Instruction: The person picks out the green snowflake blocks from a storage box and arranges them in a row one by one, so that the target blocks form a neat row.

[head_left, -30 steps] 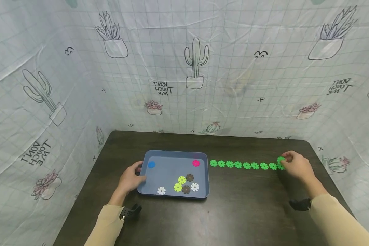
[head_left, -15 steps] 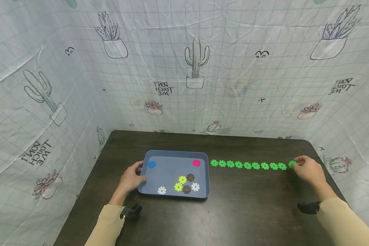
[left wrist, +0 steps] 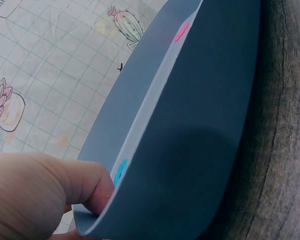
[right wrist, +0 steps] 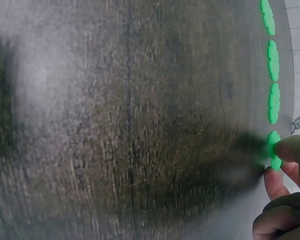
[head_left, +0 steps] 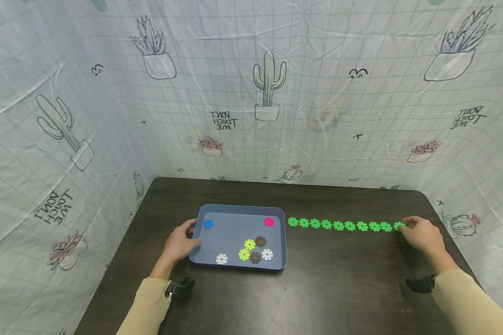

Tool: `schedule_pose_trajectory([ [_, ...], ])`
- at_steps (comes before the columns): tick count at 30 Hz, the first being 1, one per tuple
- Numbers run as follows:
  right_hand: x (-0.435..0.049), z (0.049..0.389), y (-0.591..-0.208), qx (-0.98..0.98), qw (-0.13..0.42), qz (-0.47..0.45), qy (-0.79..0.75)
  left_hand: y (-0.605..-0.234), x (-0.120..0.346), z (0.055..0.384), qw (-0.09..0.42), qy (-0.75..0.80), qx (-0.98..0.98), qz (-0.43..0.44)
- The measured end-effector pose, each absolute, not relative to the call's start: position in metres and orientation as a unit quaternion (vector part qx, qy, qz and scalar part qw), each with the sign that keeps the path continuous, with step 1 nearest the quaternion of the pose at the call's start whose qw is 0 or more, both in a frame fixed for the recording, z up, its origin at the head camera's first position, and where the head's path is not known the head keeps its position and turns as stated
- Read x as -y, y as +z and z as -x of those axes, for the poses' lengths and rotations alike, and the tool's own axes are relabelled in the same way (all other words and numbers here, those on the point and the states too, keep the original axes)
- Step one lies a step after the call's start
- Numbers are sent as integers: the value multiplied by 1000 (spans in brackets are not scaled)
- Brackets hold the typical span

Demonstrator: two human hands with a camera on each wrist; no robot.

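In the head view a grey-blue tray [head_left: 243, 206] lies on the table, with my left hand [head_left: 179, 242] gripping its left end. The left wrist view has the thumb [left wrist: 92, 187] bent over the rim. Notched plastic discs lie inside: a blue disc [head_left: 208, 224], a pink disc [head_left: 268, 222], two yellow-green, two brown and two white. Right of the tray runs a row of green snowflake discs [head_left: 338, 225]. At its far right end my right hand [head_left: 422, 235] pinches a green disc [right wrist: 274, 150] low at the tabletop; its fingertips partly cover the disc.
A dark wooden table [head_left: 318, 298] carries everything. Behind and at both sides hangs a pale cloth [head_left: 318, 93] printed with a grid and cacti. The table's right edge runs close beside my right hand.
My right hand has moved right with a green disc, from above the row's end to just past it, then slightly down. My left hand and the tray stay put.
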State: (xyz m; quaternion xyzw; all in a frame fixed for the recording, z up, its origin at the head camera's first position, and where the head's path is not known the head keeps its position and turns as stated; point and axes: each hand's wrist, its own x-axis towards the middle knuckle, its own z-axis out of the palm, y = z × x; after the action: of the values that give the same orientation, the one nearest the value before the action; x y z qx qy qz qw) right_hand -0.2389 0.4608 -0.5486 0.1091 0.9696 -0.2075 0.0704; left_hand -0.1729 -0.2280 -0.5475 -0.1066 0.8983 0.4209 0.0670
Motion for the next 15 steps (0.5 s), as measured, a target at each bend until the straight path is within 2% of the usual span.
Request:
schedule_pose_trajectory([
  [9, -464, 236, -551, -970, 67, -109, -207, -549, 225, 174, 78, 428, -894, 110],
  [15, -463, 232, -549, -975, 17, -83, -204, -547, 227, 178, 82, 440, -889, 97],
])
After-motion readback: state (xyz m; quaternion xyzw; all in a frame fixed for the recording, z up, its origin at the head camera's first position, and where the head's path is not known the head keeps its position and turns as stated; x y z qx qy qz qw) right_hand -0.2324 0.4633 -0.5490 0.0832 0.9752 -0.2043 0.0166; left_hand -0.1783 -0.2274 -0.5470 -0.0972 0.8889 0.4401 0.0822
